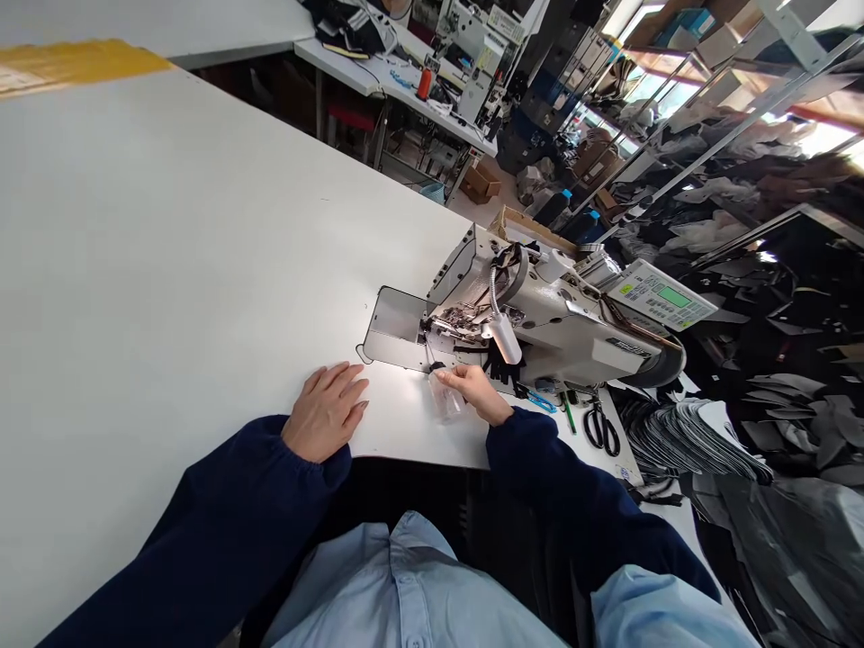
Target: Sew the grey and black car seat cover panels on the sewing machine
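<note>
Pinched in my right hand [472, 389] is a small clear squeeze bottle [445, 402] with a dark cap and a long thin spout. The spout points up at the needle area of the industrial sewing machine [573, 342]; whether its tip touches the machine I cannot tell. My left hand [328, 409] lies flat on the white table [236, 270], fingers stretched out and holding nothing. Just beyond its fingertips is the machine's metal bed plate [395, 326]. A small white lamp [505, 338] on a bendable neck hangs over the needle area.
Right of my right hand lie blue thread snips [541, 401], a green pen [571, 416] and black scissors [600, 428]. A control panel [665, 295] sits on the machine. Stacked cut pieces [695, 436] fill the right side. Another sewing machine [479, 67] stands on a table behind.
</note>
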A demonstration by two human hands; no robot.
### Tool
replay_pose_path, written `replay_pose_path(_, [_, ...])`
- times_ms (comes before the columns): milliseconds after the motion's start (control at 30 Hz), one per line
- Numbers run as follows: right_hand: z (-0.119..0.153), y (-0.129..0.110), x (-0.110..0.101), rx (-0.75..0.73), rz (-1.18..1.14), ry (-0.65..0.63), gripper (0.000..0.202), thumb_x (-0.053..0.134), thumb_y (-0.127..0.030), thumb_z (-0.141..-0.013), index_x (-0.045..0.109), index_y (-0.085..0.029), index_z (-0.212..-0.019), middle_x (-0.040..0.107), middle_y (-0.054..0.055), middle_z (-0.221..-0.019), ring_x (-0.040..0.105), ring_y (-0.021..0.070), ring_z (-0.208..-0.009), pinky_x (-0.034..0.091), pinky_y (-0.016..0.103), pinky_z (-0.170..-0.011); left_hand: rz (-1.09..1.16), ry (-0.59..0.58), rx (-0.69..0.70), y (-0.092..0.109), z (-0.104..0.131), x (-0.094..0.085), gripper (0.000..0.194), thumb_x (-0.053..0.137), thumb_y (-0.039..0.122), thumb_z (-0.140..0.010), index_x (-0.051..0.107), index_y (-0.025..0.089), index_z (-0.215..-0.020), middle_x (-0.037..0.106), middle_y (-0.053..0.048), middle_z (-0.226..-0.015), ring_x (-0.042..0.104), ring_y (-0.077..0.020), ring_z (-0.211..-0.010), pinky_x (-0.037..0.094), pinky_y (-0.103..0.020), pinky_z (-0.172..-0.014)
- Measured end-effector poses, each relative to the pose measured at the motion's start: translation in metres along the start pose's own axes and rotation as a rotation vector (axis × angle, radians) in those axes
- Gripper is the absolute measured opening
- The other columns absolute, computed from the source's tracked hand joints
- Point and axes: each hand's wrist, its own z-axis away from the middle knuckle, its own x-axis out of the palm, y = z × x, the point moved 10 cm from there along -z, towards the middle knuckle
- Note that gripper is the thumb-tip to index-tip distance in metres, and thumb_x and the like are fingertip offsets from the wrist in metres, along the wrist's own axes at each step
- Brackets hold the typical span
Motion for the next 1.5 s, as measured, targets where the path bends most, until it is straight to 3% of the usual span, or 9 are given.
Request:
replay_pose_path(333, [0.002,0.003,-0.004,0.007,-0.014,-0.012,0.058,0.069,-0.069,-0.057,0.038,-0.021,-0.057,0.039,-0.006,-0.049,0.031,0.006,-0.045,0.019,0.022,-0.042,0.02,0.0,-0.005,-0.001,0.0,0.001,0.031,0.038,0.023,-0.093,0.066,0.014,-0.102,0.064,-0.011,-0.12,0.055,-0.028,-0.113,0.045,-0.046,-0.092])
replay_pose_path(500, [0.001,-0.003,-0.006,-0.018,0.038,-0.006,0.059,0.07,-0.069,-0.056,0.036,-0.021,-0.056,0.033,-0.007,-0.049,0.029,0.0059,-0.045,0.018,0.023,-0.043,0.015,0.018,0.001,-0.001,0.0,-0.001,0.03,0.039,0.023,-0.093,0.066,0.014,-0.101,0.065,-0.011,-0.118,0.055,-0.0278,-0.113,0.044,-0.044,-0.093])
replay_pose_path(967, [-0.005,-0.004,-0.012,0.007,0.132,-0.005,0.062,0.069,-0.075,-0.053,0.039,-0.021,-0.058,0.034,-0.006,-0.05,0.027,0.0062,-0.047,0.017,0.023,-0.043,0.068,-0.052,-0.077,-0.005,0.001,0.006,0.031,0.038,0.024,-0.092,0.067,0.016,-0.102,0.064,-0.009,-0.122,0.054,-0.0273,-0.116,0.042,-0.046,-0.096])
replay_pose_path(1200, [-0.012,-0.007,-0.013,-0.009,0.14,0.03,0.062,0.068,-0.076,-0.051,0.043,-0.02,-0.057,0.036,-0.006,-0.049,0.027,0.006,-0.045,0.018,0.023,-0.042,0.099,-0.058,-0.088,-0.007,0.002,0.008,0.03,0.039,0.024,-0.091,0.067,0.017,-0.101,0.063,-0.01,-0.122,0.054,-0.0279,-0.116,0.042,-0.047,-0.096])
replay_pose_path(1500, [0.003,-0.002,-0.006,-0.037,0.213,-0.025,0.056,0.069,-0.069,-0.058,0.041,-0.021,-0.065,0.039,-0.005,-0.056,0.036,0.009,-0.051,0.027,0.023,-0.045,0.073,-0.048,-0.075,-0.006,0.002,0.007,0.03,0.038,0.023,-0.092,0.066,0.016,-0.101,0.063,-0.009,-0.123,0.054,-0.0277,-0.116,0.042,-0.046,-0.096])
